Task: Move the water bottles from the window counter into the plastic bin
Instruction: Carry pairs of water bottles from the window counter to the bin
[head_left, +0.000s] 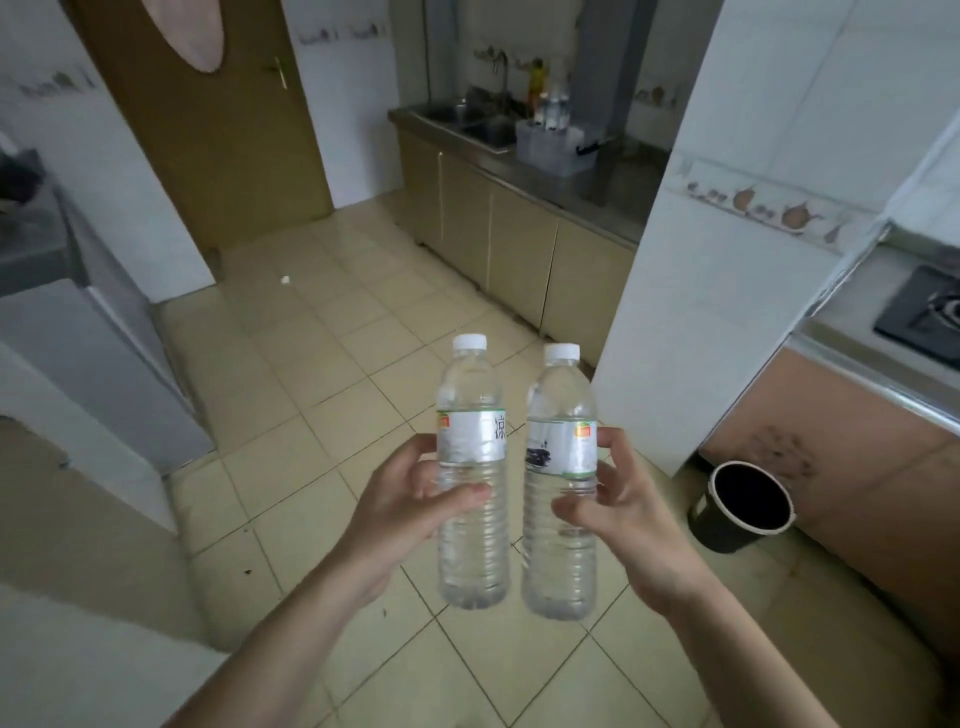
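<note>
I have a clear plastic water bottle with a white cap and white label in my left hand, fingers curled round its middle and thumb across the front just below the label. My right hand is wrapped the same way round a second clear plastic water bottle with a white cap, thumb on the front and fingers behind at label height. Both bottles stand upright, close side by side but not touching, held out over the pale tiled floor.

Well ahead, on the grey steel surface beside the double sink, sits the translucent plastic bin, with a couple of clear bottles standing in or just behind it; I cannot tell which from here. A brown wooden door is at the far left. Near my right side, a round black bucket with a pale rim stands on the floor against the pinkish cabinet, and a black gas hob sits on the surface above it.
</note>
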